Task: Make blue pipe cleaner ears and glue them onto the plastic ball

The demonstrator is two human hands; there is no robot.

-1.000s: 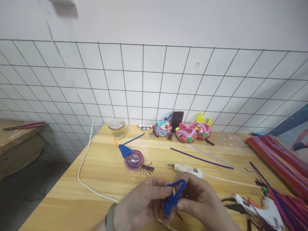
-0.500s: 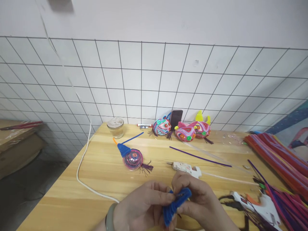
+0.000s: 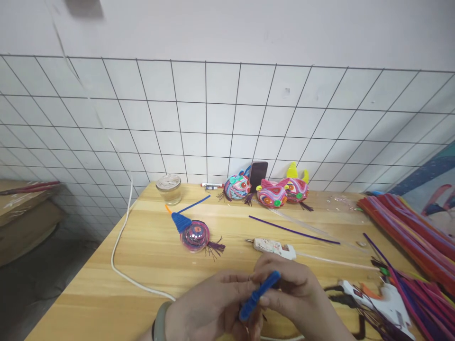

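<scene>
Both my hands meet low over the near edge of the wooden table [image 3: 149, 255]. My left hand [image 3: 209, 308], with a grey-green bangle at the wrist, and my right hand [image 3: 295, 296] pinch a folded blue pipe cleaner [image 3: 258, 294] between their fingertips. The blue piece is pressed flat into a narrow strip that slants up to the right. Just beyond my hands lies a white glue tube [image 3: 273, 246].
A round pink craft fish with a blue cone [image 3: 194, 233] lies mid-table, three finished fish [image 3: 270, 192] and a phone [image 3: 258, 174] stand by the wire-grid wall. A glass jar [image 3: 169, 188], white cable [image 3: 122, 255], purple pipe cleaner [image 3: 291, 230], glue gun [image 3: 377, 296] and piled pipe cleaners [image 3: 408, 232] surround them.
The open blue loop has been squeezed flat between my fingers into a narrow strip. Both hands stayed in place; the view shifted slightly.
</scene>
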